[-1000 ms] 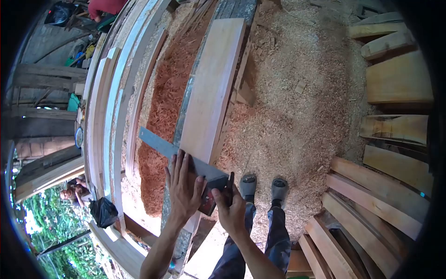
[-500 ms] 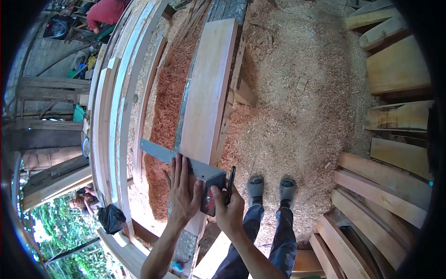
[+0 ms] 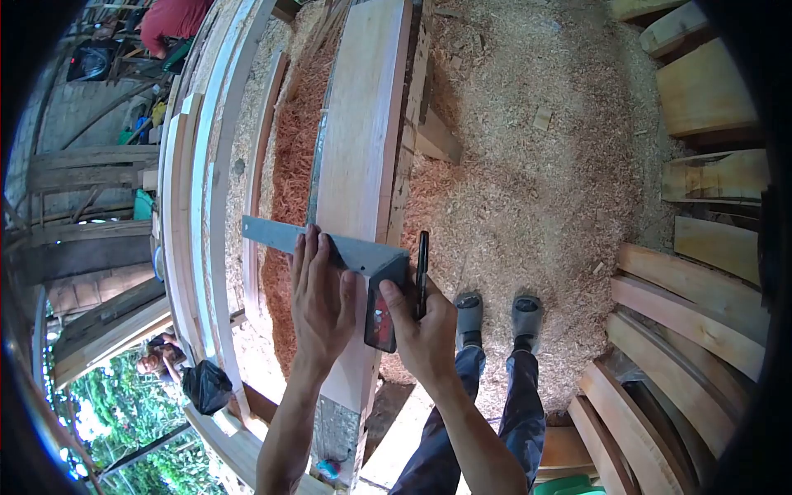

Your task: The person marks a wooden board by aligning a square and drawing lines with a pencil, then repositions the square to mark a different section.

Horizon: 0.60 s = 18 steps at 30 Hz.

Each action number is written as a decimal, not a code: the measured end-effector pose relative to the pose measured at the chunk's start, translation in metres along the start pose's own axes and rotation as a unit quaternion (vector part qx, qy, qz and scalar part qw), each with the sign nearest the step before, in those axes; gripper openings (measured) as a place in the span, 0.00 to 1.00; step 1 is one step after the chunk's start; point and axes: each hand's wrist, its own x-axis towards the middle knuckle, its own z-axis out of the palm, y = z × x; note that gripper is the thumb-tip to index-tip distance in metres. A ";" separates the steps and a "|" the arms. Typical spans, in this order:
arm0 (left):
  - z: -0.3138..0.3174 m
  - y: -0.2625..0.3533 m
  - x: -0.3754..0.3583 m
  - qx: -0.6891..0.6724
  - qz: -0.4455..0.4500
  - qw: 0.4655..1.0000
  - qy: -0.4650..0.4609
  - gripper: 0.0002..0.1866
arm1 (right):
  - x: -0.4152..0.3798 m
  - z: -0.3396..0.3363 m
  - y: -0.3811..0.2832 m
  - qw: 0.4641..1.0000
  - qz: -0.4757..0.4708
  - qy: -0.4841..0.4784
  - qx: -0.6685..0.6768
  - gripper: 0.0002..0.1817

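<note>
A try square with a grey metal blade [image 3: 276,234] and a dark stock [image 3: 379,318] lies across a pale wooden plank [image 3: 356,157]. The blade's far end sticks out past the plank's left edge. My left hand [image 3: 320,309] rests on the blade with its fingers stretched out flat. My right hand [image 3: 425,326] grips the stock at the plank's right edge, thumb on its face. A black pen [image 3: 423,264] stands up between the fingers of that same hand. Beneath the plank is a worn workbench beam [image 3: 337,429].
Long timbers [image 3: 213,165] run along the left. Cut boards [image 3: 701,326] are stacked at the right, and shavings [image 3: 528,198] cover the floor. One person in red [image 3: 175,23] is at the upper left, another person [image 3: 165,356] at the lower left near a black bag [image 3: 206,388].
The view has shifted, so the plank, both hands and the try square appear higher up. The square sits at about the same place on the plank, and both hands keep their hold.
</note>
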 end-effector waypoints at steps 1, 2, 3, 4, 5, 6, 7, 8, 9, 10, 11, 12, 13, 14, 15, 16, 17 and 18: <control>-0.001 0.000 0.004 0.002 0.000 1.000 -0.002 0.27 | 0.001 0.002 0.002 0.999 -0.040 0.023 0.019 0.14; -0.002 0.000 0.008 -0.010 -0.008 1.000 0.015 0.23 | 0.001 0.003 -0.001 0.998 -0.028 0.027 0.040 0.15; -0.001 0.000 0.011 -0.022 -0.016 0.999 0.031 0.18 | -0.001 0.004 0.002 0.998 -0.026 0.028 0.041 0.15; 0.000 0.001 0.013 -0.035 -0.011 0.998 0.055 0.14 | -0.001 0.004 0.006 0.999 -0.018 0.020 0.038 0.15; 0.001 0.003 0.014 -0.035 -0.011 0.998 0.052 0.14 | -0.002 0.003 0.008 0.999 -0.011 0.012 0.035 0.16; 0.003 0.007 0.014 -0.023 -0.014 0.997 0.070 0.14 | -0.003 0.002 0.007 0.999 -0.010 0.013 0.036 0.16; 0.004 0.009 0.015 -0.010 -0.017 0.996 0.087 0.14 | -0.002 0.000 0.003 0.999 0.009 0.005 0.032 0.16; 0.007 0.008 0.013 -0.009 -0.017 0.996 0.085 0.14 | -0.003 0.000 0.001 0.999 0.028 -0.004 0.028 0.16; 0.011 0.006 0.010 -0.011 -0.026 0.996 0.088 0.15 | -0.003 0.000 0.002 0.999 0.028 -0.003 0.030 0.16; 0.013 0.005 0.009 -0.013 -0.036 0.995 0.091 0.15 | -0.004 0.001 0.002 0.999 0.024 0.003 0.043 0.16; 0.014 0.007 0.009 -0.012 -0.035 0.995 0.090 0.15 | -0.004 0.002 0.002 0.998 0.020 0.009 0.056 0.16; 0.015 0.010 0.009 -0.017 -0.039 0.995 0.096 0.16 | -0.005 0.003 0.003 0.998 0.020 0.009 0.058 0.16; 0.014 0.012 0.008 -0.022 -0.042 0.994 0.101 0.17 | -0.005 0.005 0.006 0.998 0.019 0.014 0.060 0.16; 0.014 0.013 0.007 -0.020 -0.041 0.994 0.100 0.17 | -0.006 0.006 0.007 0.998 0.018 0.019 0.061 0.15; 0.014 0.013 0.005 -0.030 -0.050 0.993 0.098 0.19 | -0.008 0.006 0.008 0.998 0.018 0.019 0.062 0.15; 0.014 0.014 0.002 -0.040 -0.059 0.993 0.096 0.20 | -0.011 0.006 0.008 0.998 0.018 0.020 0.059 0.15; 0.014 0.013 0.000 -0.039 -0.058 0.993 0.097 0.20 | -0.014 0.006 0.009 0.998 0.016 0.021 0.056 0.15; 0.013 0.012 -0.004 -0.038 -0.056 0.994 0.091 0.20 | -0.016 0.005 0.010 0.998 0.014 0.021 0.058 0.15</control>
